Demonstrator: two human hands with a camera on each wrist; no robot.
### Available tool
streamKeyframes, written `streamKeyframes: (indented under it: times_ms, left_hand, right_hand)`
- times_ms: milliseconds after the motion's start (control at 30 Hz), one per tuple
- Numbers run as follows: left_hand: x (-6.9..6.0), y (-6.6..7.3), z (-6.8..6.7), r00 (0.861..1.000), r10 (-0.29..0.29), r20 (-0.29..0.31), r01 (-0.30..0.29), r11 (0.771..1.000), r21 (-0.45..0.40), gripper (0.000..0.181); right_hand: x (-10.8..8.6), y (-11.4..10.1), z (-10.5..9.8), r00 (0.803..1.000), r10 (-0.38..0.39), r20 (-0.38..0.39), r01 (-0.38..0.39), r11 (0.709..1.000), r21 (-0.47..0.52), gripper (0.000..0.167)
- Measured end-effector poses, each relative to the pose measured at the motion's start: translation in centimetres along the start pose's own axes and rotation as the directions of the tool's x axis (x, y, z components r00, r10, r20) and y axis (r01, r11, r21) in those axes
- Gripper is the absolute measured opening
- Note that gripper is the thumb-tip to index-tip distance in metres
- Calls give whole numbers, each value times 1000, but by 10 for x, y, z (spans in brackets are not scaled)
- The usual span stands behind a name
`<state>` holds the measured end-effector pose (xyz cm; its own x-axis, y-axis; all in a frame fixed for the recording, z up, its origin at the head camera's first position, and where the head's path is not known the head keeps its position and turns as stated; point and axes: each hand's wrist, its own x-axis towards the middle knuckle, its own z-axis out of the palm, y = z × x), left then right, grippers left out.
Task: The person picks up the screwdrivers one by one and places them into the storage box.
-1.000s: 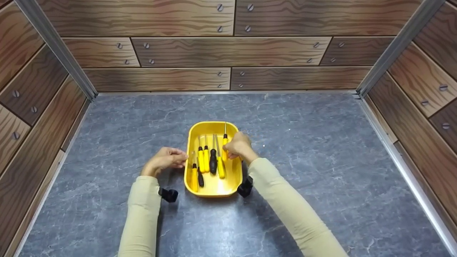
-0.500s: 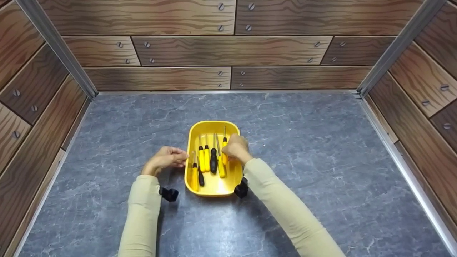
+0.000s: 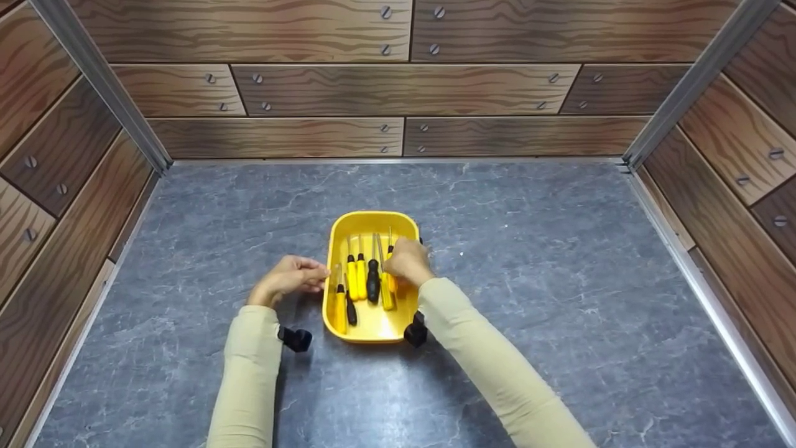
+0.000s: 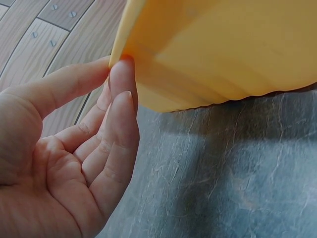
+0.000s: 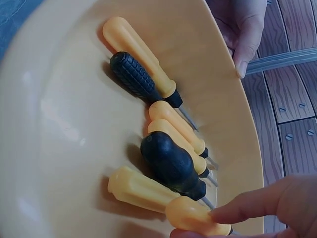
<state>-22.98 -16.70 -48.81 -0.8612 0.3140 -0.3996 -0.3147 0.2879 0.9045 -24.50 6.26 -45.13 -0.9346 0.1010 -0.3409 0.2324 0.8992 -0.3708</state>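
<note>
A yellow plastic tray (image 3: 373,333) holds several screwdrivers lying roughly side by side. My left hand (image 3: 287,279) pinches the left rim between thumb and fingertips, as the left wrist view shows on the tray wall (image 4: 223,49). Inside the right part of the tray, my right hand (image 3: 407,260) holds a yellow-handled screwdriver (image 5: 190,215) by its handle, thumb on top. Right beside it lies another yellow screwdriver (image 5: 141,193), then a thick black-handled screwdriver (image 3: 372,283). Further left are two yellow screwdrivers (image 3: 356,277), a slim black screwdriver (image 3: 351,311) and a yellow screwdriver (image 3: 340,314).
The tray stands on a grey marbled tabletop (image 3: 547,280). Wood-patterned panels (image 3: 398,90) with metal corner strips (image 3: 696,81) enclose the back and sides. Black wrist cameras (image 3: 295,339) are strapped at both cuffs.
My right hand has moved slightly left and toward me, bringing the yellow screwdriver down beside the neighbouring yellow one. The left hand stays at the rim.
</note>
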Motion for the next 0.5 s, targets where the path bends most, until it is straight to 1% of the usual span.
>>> streamKeyframes:
  times_ms: [100,333,500]
  left_hand:
    - [0,0,0,1000,-1,-2,1,1000,6,37]
    - [1,-1,1,1000,-1,-9,1,1000,-8,36]
    - [1,0,1,1000,-5,-13,4,1000,-5,35]
  right_hand:
    - [0,0,2,1000,7,-2,-7,1000,-1,26]
    - [-1,0,7,999,-38,-32,37,998,-58,17]
    - [-2,-1,11,998,-48,-40,44,994,-99,13]
